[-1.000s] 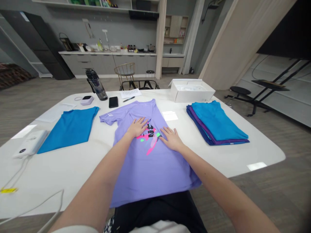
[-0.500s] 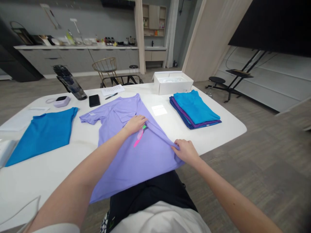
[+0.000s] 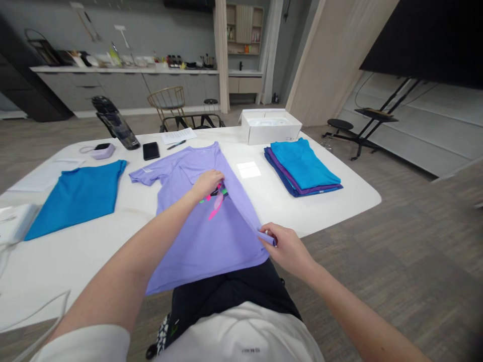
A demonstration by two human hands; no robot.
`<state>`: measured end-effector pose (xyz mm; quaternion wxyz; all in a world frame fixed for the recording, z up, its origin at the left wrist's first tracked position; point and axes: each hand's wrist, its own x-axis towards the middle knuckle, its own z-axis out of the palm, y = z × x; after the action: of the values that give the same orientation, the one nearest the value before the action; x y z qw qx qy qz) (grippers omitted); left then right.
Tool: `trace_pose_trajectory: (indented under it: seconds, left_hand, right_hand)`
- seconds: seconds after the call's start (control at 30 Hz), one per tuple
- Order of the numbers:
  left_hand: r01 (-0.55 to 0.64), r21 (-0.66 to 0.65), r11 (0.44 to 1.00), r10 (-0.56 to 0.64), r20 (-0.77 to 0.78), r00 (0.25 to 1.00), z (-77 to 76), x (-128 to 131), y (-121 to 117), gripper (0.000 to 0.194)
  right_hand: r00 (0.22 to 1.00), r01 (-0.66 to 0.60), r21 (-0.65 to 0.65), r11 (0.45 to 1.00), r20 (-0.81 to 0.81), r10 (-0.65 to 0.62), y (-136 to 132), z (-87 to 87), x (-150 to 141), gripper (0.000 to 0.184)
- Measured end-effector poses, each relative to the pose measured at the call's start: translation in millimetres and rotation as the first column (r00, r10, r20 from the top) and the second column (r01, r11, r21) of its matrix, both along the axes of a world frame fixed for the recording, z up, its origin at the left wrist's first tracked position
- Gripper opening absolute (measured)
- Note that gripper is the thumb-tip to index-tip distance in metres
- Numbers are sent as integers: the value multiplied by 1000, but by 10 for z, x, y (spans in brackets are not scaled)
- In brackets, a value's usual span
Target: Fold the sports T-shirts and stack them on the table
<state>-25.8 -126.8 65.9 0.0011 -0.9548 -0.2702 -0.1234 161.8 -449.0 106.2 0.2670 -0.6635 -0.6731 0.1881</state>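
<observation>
A light purple T-shirt (image 3: 196,246) with a colourful print lies on the white table, its lower hem hanging over the near edge. One sleeve points out to the left; the right side is folded in along its length. My left hand (image 3: 209,184) is closed on the shirt's cloth beside the print, its fingertips partly hidden. Lower down, the fingers of my right hand (image 3: 283,245) pinch the right-hand edge near the hem, where a bit of cloth sticks out between them.
To the left lies a folded blue garment (image 3: 81,193); at the right is a stack of folded clothes (image 3: 304,166). Behind stand a white box (image 3: 269,128), a dark bottle (image 3: 116,123), a phone (image 3: 151,151), a pen (image 3: 176,145) and paper (image 3: 179,136). A cable crosses the near left.
My hands went from lying flat on the shirt to gripping it. The right hand moved down the right edge toward the hem, and the view swung to the right.
</observation>
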Motion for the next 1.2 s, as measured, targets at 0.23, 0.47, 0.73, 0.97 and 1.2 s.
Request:
trace_pose_trajectory:
  seconds: [0.23,0.47,0.73,0.97,1.2]
  left_hand:
    - [-25,-20,999,25,8,1000,63,-476,-20,35]
    - [10,-177,984,-13,-15,1000,-339,-556,-572,43]
    - [-21,-165,986,23,8,1000,-296,-541,-799,57]
    - [-296,-231,927,347,227,910,-280,-625,-244,37]
    - [-619,-379,688,717,222,661,-171,-736,739,41]
  right_hand:
    - [923,-310,-15,951,237,305,88,-186,-393,10]
    - [877,-390,-121,913,254,409,232,-404,-466,27]
    - [894,-373,-144,917,207,397,522,-337,-421,20]
    - [932,-292,-109,950,189,308,1434,-333,-258,18]
    - [975,-151,-44,987,155,157,2638,-556,-16,15]
